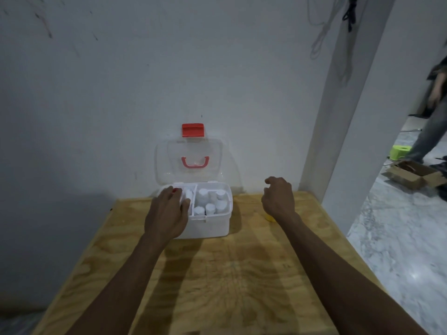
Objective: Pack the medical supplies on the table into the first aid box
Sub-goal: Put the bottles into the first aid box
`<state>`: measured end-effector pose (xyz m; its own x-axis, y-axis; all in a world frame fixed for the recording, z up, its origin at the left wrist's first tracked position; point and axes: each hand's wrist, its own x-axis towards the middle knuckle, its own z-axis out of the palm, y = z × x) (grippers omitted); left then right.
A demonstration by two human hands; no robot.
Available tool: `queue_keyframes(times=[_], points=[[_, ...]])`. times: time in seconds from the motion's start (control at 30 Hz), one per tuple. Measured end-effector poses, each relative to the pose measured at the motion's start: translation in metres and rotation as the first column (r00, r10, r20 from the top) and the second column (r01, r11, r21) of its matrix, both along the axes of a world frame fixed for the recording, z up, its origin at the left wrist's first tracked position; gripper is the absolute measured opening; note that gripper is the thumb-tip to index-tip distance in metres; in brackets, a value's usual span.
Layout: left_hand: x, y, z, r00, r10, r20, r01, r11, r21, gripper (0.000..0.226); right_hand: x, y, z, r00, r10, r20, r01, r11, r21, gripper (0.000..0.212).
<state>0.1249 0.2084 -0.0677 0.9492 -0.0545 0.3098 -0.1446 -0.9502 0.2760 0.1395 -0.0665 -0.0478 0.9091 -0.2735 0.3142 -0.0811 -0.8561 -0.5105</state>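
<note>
The white first aid box stands at the far edge of the wooden table, against the wall. Its clear lid with a red latch and red handle is raised. Several white bottles stand upright in the right compartment. My left hand reaches into the left compartment, fingers curled over something white with a red tip; what it holds is hidden. My right hand hovers to the right of the box, fingers loosely curled, with nothing seen in it. A small yellow object lies on the table, partly under my right wrist.
A white wall runs behind the table and a white pillar rises at the right rear corner. Beyond it, on the marble floor, are a cardboard box, a green container and another person's legs.
</note>
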Motion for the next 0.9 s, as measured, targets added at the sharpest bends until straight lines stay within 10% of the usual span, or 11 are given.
queue_keyframes(times=[0.27,0.57,0.9], points=[[0.006,0.002,-0.003,1.0,-0.003,-0.028,0.006,0.994,0.112,0.055,0.003,-0.003,0.001,1.0,0.022,-0.006,-0.021,1.0,0.022,0.03],[0.007,0.001,-0.014,0.999,0.014,-0.03,-0.011,0.994,0.106,0.061,0.011,0.058,0.091,0.919,0.226,0.322,-0.259,0.964,0.062,0.03],[0.007,0.001,-0.015,0.999,0.024,-0.024,-0.022,0.995,0.097,0.066,0.037,0.098,0.058,0.906,0.408,0.111,-0.419,0.901,0.11,0.035]])
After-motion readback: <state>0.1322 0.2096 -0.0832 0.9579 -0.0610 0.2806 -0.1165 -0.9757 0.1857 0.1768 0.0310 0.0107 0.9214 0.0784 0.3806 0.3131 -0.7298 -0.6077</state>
